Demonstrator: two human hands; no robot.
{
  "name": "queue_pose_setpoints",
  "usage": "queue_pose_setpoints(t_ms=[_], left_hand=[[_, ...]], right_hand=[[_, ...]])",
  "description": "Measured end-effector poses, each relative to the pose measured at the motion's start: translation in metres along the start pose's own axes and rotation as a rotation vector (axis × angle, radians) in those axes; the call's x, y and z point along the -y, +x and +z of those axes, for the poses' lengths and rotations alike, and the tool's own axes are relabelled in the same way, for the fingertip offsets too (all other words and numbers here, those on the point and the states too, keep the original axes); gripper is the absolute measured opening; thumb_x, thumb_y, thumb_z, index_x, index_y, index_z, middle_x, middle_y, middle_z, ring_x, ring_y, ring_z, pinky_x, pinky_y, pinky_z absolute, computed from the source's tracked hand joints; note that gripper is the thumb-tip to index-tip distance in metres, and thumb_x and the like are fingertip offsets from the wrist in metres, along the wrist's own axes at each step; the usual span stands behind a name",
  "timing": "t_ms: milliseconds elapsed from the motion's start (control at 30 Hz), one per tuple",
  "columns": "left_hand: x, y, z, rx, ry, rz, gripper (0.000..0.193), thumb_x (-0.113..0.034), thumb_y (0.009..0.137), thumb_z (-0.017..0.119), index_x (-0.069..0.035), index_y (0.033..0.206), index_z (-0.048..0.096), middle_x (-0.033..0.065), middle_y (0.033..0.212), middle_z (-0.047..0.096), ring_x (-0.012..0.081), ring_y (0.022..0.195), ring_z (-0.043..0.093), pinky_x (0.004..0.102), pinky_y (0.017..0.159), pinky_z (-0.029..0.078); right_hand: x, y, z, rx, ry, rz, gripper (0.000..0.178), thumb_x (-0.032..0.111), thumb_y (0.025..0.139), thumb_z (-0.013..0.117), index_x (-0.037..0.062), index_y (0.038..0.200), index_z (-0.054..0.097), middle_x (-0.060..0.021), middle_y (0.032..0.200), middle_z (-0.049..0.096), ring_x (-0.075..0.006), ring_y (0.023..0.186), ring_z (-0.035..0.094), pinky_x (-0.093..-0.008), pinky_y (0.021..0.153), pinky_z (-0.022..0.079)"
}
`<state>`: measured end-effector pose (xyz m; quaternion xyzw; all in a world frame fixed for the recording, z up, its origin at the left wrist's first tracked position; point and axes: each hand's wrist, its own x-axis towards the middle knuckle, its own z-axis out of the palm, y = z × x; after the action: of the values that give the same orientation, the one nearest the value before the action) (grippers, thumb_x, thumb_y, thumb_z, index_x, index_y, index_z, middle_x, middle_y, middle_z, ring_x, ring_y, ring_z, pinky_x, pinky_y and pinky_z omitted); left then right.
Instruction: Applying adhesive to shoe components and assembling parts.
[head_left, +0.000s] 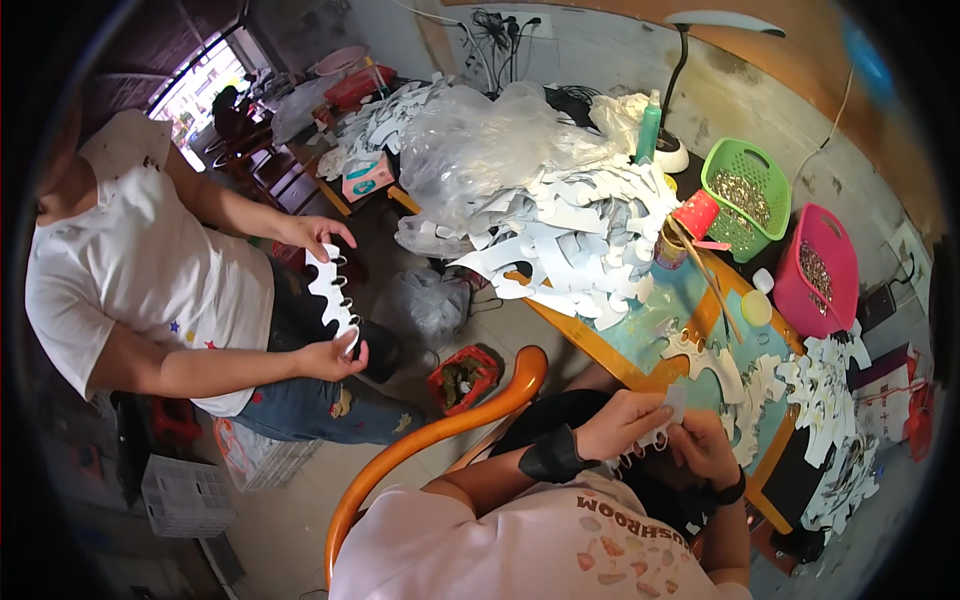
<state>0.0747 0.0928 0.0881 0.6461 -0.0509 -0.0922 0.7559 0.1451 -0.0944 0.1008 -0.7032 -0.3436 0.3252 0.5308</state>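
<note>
My left hand (625, 425), with a wide black band at the wrist, pinches a white scalloped card (677, 398) low over my lap. A few small rings hang along the card's lower edge, partly hidden by my fingers. Close against the card's right side, my right hand (706, 450) has its fingers bent together. Whatever sits between those fingertips is too small to make out. Just beyond my hands, more white scalloped cards (715, 365) lie at the table's near edge.
A big heap of white cards (570, 230) covers the blue-topped table (665, 305). Green (750, 165) and pink (838, 240) baskets hold small metal pieces, near a red cup (696, 213). At left, a co-worker (150, 270) holds a ringed card strip (328, 290). A wooden armrest (400, 450) curves beside me.
</note>
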Motion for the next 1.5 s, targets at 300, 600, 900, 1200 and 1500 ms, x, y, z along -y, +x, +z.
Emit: queue_pose_setpoints(t_ms=[300,600,900,1200,1500], left_hand=[[0.026,0.006,-0.004,0.077,-0.094,0.071,0.029,-0.027,0.099,0.046,-0.002,0.089,0.057,-0.0036,0.067,0.054,0.0011,0.055,0.051,0.0183,0.049,0.041],[0.017,0.007,-0.005,0.023,0.100,0.084,0.030,-0.026,0.099,0.046,0.000,0.090,0.058,0.0008,0.066,0.057,0.0055,0.053,0.054,0.0209,0.048,0.044],[0.005,0.001,-0.011,0.128,0.225,0.140,0.029,-0.024,0.098,0.046,0.001,0.095,0.058,0.0035,0.068,0.059,0.0074,0.054,0.057,0.0211,0.049,0.047],[0.024,0.002,-0.008,0.108,-0.027,0.087,0.029,-0.024,0.099,0.046,0.000,0.090,0.058,-0.0010,0.068,0.056,0.0025,0.057,0.052,0.0201,0.050,0.042],[0.000,0.006,-0.011,0.011,0.274,0.228,0.023,-0.016,0.095,0.050,0.002,0.082,0.055,0.0061,0.060,0.056,0.0081,0.048,0.052,0.0247,0.046,0.041]], right_hand=[[-0.036,-0.003,0.026,-0.220,0.025,-0.198,0.030,0.016,0.093,0.050,0.0020,0.066,0.050,-0.0003,0.054,0.050,-0.0085,0.045,0.047,-0.0235,0.042,0.033],[-0.034,-0.001,0.016,-0.109,0.258,-0.105,0.018,0.013,0.091,0.053,-0.0014,0.084,0.062,-0.0006,0.066,0.056,-0.0078,0.051,0.051,-0.0214,0.045,0.037],[-0.010,0.004,0.008,-0.014,-0.213,-0.290,0.010,0.008,0.086,0.057,-0.0008,0.082,0.059,-0.0068,0.062,0.056,-0.0158,0.054,0.053,-0.0299,0.052,0.040],[-0.045,-0.007,0.034,-0.190,0.238,-0.114,0.018,0.009,0.088,0.051,-0.0011,0.074,0.056,-0.0035,0.061,0.055,-0.0105,0.050,0.050,-0.0267,0.046,0.037],[-0.027,-0.004,0.026,-0.185,0.085,-0.136,0.012,0.007,0.089,0.054,-0.0023,0.086,0.062,-0.0019,0.068,0.056,-0.0082,0.058,0.048,-0.0240,0.054,0.038]])
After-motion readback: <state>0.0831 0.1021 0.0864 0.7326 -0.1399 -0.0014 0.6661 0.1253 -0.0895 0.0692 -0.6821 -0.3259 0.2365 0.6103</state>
